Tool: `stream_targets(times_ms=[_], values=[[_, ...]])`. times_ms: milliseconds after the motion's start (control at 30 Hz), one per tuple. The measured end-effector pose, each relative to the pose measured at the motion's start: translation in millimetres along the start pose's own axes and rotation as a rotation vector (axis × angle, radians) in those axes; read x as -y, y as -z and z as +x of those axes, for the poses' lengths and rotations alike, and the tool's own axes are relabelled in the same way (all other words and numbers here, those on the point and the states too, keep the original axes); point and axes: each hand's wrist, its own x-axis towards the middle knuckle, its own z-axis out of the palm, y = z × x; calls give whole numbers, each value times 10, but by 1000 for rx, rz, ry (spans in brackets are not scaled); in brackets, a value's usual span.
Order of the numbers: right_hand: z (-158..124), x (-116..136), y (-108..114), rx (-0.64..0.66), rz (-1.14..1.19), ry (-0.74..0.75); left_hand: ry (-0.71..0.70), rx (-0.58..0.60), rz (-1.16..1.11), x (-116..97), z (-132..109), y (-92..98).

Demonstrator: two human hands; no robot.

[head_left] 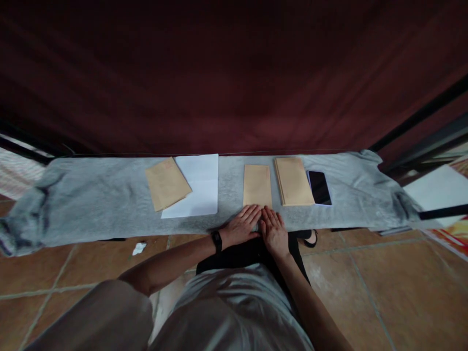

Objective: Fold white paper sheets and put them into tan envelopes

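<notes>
A brown paper envelope lies flat on the grey cloth right in front of me. My left hand, below a black wristband, rests with its fingers stretched over the envelope's near end. Beside it, almost touching, my right hand lies flat with fingers extended on the same end. Both hands cover that near edge, so it is hidden. A stack of brown envelopes sits just to the right. On the left, another small pile of brown envelopes is turned at an angle, overlapping white paper.
A dark-screened phone lies right of the stack. The grey cloth covers a narrow bench-like surface against a dark red curtain. Below are floor tiles with a crumpled white scrap. White sheets show at far right.
</notes>
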Motion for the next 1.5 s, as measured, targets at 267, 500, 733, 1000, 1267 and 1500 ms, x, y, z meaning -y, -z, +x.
stream_targets(times_ms=[267, 500, 733, 1000, 1267, 1500], values=[[-30, -68, 71, -10, -54, -25, 81, 13, 62, 67, -200, -41], [28, -89, 187, -30, -64, -109, 190, -60, 39, 6, -194, 11], [294, -27, 141, -149, 184, -377, 215, -143, 5, 6, 53, 103], [514, -55, 186, -218, 662, -450, 388, -110, 28, -47, 473, 271], [553, 143, 224, -180, 914, -618, 839, -522, -1039, -8, 542, 474], [532, 84, 103, -146, 1259, -810, 1019, -701, -1869, -278, 531, 159]])
